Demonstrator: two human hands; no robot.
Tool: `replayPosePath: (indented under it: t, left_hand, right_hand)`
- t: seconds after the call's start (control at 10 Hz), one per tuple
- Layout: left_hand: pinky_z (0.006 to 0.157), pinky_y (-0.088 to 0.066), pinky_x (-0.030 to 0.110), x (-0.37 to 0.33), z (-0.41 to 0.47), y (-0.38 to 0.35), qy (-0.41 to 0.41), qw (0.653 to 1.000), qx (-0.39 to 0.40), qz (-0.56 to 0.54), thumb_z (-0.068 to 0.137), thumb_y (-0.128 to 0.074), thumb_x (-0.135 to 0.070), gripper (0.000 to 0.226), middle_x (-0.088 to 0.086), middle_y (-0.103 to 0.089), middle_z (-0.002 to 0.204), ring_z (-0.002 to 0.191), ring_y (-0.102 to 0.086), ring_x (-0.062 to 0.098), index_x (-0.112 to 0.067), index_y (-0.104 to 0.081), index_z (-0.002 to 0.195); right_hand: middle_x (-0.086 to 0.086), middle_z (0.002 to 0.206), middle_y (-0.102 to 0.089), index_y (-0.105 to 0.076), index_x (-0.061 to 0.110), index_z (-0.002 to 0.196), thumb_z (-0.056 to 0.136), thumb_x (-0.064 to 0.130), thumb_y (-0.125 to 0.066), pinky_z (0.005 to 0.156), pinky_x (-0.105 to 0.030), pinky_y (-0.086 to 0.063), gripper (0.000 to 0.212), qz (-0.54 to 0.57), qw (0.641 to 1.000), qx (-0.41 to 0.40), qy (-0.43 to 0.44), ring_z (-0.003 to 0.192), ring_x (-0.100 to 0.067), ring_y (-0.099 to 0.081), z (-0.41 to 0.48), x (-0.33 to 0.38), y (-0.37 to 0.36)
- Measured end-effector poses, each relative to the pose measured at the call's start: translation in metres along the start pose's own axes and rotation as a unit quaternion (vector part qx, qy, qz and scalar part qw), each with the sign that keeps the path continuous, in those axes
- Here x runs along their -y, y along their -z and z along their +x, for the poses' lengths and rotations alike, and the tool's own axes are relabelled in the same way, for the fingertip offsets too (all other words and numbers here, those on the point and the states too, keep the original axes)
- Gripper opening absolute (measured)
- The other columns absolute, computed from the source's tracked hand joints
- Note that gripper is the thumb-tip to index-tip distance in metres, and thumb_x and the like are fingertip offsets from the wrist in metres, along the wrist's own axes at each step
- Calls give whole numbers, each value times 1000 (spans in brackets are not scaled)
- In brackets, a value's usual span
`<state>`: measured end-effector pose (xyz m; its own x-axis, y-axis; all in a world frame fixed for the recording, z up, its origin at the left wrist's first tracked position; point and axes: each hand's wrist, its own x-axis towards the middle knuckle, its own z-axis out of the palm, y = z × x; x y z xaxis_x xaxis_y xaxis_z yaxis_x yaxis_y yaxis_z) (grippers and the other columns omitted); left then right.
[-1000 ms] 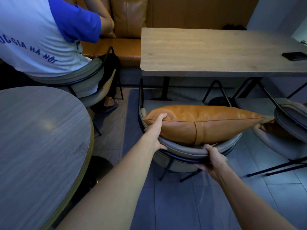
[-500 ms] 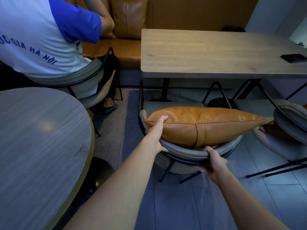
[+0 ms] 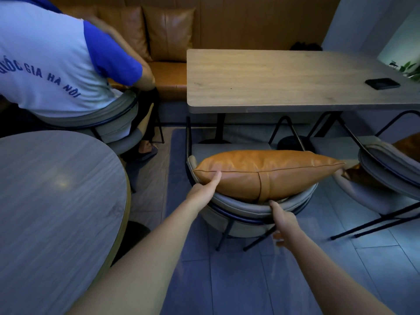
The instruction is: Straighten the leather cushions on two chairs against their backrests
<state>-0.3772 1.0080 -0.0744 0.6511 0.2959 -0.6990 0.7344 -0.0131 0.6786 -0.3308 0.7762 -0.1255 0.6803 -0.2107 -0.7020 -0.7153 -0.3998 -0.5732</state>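
Lying along the chair (image 3: 241, 210) backrest top, cushion (image 3: 261, 171) sits above both hands. Left hand (image 3: 202, 192) grips its left corner; right hand (image 3: 283, 223), fingers loosely apart, thumb touching backrest rim, holds nothing.

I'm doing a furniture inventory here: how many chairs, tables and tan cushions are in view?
Chairs: 3
Tables: 2
Tan cushions: 4
Total: 9
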Motion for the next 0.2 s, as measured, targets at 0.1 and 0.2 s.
replayPosePath:
  t: [0.1, 0.2]
  left_hand:
    - [111, -35, 43, -2, -10, 12, -31, 988, -31, 147, 90, -28, -81, 99, 14, -37, 160, 141, -39, 33, -7, -33, 155]
    - [110, -35, 43, -10, -30, 26, -43, 966, -58, 248, 94, -22, -75, 92, 15, -40, 157, 139, -42, 34, -7, -35, 154]
  right_hand:
    - [-25, 148, -57, -49, -2, 151, 103, 55, -48, 110, -51, -47, 74, -132, 990, -6, 58, 131, -45, -56, -17, 16, 12]
    - [-22, 140, -63, -56, 1, 145, 102, 54, -48, 106, -46, -49, 68, -186, 979, -6, 86, 125, -42, -60, -43, 36, 23]
